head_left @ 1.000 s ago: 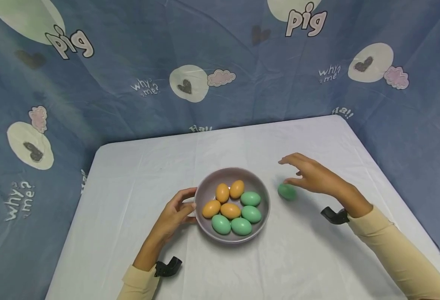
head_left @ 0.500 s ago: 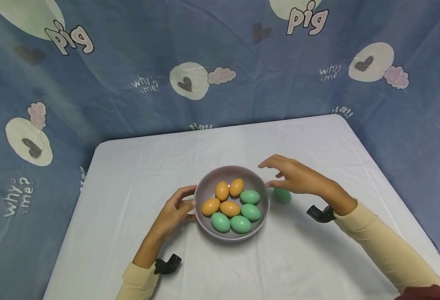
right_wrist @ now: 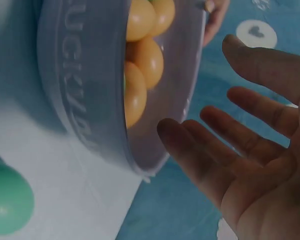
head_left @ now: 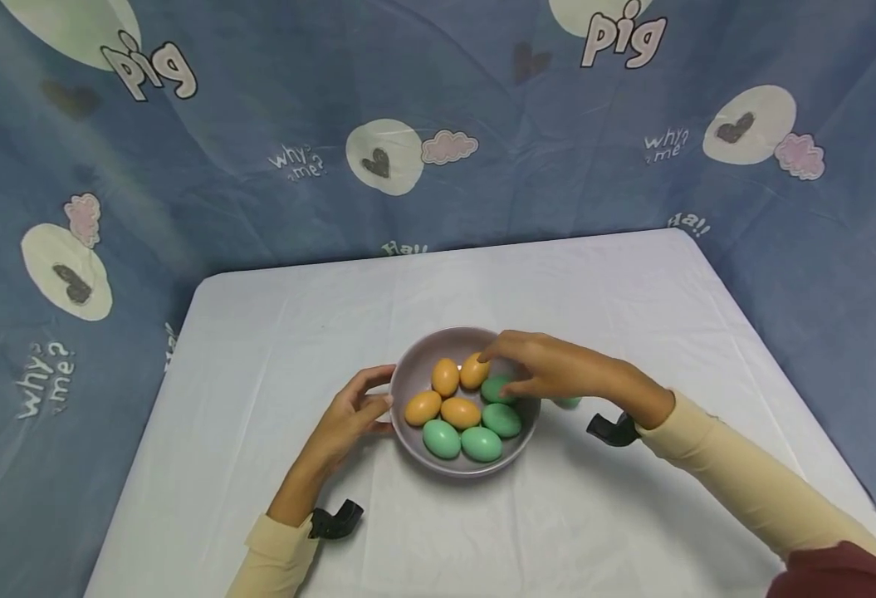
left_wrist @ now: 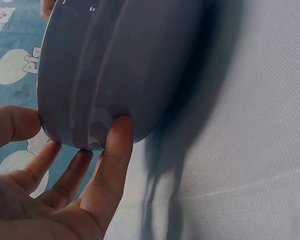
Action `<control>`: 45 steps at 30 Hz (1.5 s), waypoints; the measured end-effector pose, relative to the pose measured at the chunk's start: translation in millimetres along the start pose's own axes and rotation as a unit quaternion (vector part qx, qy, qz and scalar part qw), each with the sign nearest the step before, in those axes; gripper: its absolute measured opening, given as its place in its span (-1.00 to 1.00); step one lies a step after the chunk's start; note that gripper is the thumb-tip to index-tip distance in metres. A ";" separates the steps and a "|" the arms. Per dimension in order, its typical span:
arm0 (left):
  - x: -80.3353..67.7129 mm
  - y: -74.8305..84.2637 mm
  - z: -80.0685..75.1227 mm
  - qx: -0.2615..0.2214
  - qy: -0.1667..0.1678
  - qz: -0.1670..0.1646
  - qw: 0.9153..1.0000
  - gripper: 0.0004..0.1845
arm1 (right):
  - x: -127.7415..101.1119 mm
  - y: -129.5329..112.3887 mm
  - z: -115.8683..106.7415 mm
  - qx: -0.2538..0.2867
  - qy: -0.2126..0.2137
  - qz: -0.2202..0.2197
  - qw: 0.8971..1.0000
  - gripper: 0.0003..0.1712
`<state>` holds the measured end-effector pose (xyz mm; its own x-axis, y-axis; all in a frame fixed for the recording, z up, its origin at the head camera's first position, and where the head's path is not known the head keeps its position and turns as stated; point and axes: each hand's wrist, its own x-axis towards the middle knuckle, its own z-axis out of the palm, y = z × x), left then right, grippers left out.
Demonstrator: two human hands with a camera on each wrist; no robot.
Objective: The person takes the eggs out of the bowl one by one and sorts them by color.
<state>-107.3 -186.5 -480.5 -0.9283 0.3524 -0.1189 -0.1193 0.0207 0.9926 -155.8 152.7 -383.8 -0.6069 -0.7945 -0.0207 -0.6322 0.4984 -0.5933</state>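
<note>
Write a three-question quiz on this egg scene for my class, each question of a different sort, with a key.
1. True or false: the left hand grips the bowl at its rim.
2. How many orange eggs lie in the bowl?
3. Where is the right hand? A: over the bowl, fingers spread, holding nothing. B: flat on the cloth. C: gripping the green egg outside the bowl.

Key: 1 true; 2 four; 3 A.

Blue backdrop cloth (head_left: 258,108), well beyond the fingers (head_left: 491,353): "pig" x2, "why? me?" x3, "Ha!" x2. Bowl (right_wrist: 75,100) wall, embossed, beside right fingers: "LUCKY…" partly legible.
</note>
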 end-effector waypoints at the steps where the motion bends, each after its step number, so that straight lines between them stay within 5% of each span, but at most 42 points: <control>1: -0.1 -0.1 -0.2 0.000 0.000 0.000 1.000 -0.46 | 2.3 -0.5 2.2 0.003 -0.009 -0.004 1.000 -0.45; 15: -0.9 1.2 0.4 -0.002 0.004 -0.001 1.000 -0.46 | 32.9 -16.3 20.4 -0.020 -0.093 -0.097 0.991 -0.53; 45: -0.9 1.9 -0.2 0.006 0.007 -0.003 1.000 -0.46 | 62.2 -28.2 59.4 -0.035 -0.178 -0.130 0.975 -0.52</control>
<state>-106.8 -187.0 -478.5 -0.9323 0.3391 -0.1259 -0.1213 0.0350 0.9920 -147.1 68.5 -416.2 -0.2227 -0.9613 -0.1625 -0.7814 0.2756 -0.5598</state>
